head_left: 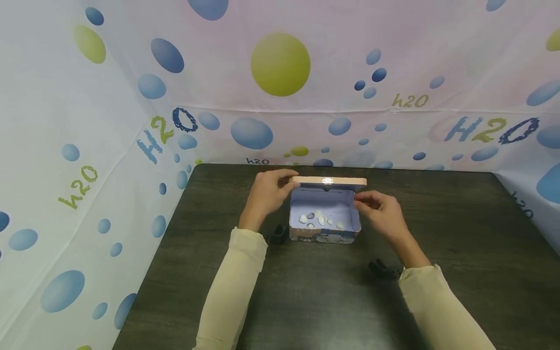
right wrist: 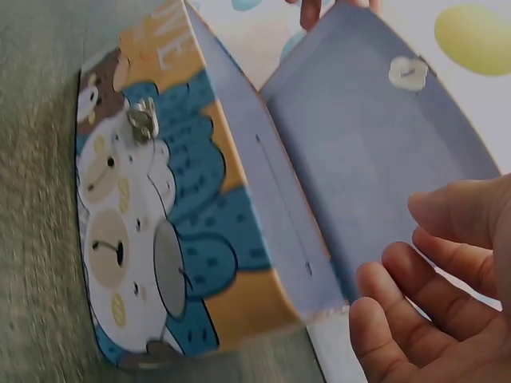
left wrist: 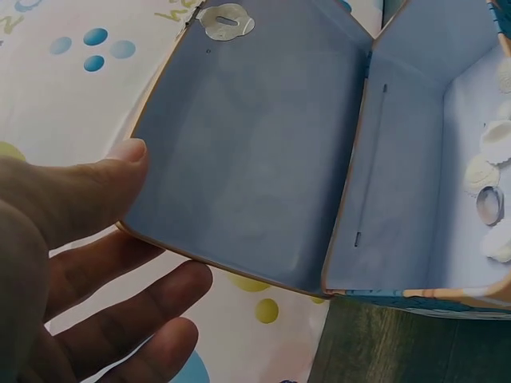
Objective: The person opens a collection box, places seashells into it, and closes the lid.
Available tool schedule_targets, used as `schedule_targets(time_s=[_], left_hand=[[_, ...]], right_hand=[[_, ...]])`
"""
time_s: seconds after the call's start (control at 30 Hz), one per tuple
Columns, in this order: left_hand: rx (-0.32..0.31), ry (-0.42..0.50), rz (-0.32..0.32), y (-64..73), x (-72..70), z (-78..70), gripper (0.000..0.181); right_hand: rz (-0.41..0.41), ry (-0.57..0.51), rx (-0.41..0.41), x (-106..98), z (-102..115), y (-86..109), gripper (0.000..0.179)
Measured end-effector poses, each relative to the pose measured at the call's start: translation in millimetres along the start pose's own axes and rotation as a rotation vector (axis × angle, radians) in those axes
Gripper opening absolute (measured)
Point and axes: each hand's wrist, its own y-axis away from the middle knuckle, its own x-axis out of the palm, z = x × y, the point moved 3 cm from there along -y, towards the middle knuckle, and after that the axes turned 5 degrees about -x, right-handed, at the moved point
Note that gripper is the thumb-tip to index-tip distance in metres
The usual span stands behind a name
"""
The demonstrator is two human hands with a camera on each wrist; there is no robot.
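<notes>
A tin box (head_left: 325, 236) with a cartoon animal print (right wrist: 112, 231) stands on the dark table with its hinged lid (left wrist: 247, 152) raised. Inside, several seashells (head_left: 322, 220) lie on the pale lilac bottom. My left hand (head_left: 269, 194) holds the lid by its left corner, thumb (left wrist: 104, 187) at the rim and fingers behind it. Beside the box's right side is my right hand (head_left: 380, 214), its fingers (right wrist: 407, 295) loosely bent near the lid's edge; whether they touch it I cannot tell. A metal clasp (right wrist: 142, 120) sits on the box front, its catch plate (left wrist: 226, 22) on the lid.
The dark wooden table (head_left: 306, 291) reaches back to a white sheet (head_left: 332, 87) printed with coloured dots and "H2O". Black straps (head_left: 385, 270) show at both wrists below the light sleeves.
</notes>
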Motion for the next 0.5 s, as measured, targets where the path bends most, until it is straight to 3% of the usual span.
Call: schedule_targets(time_s=[0.5], left_hand=[[0.020, 0.052, -0.045, 15.6, 7.2, 3.9, 0.030]], right_hand=[[0.058, -0.069, -0.130, 33, 26, 9.1, 0.030]])
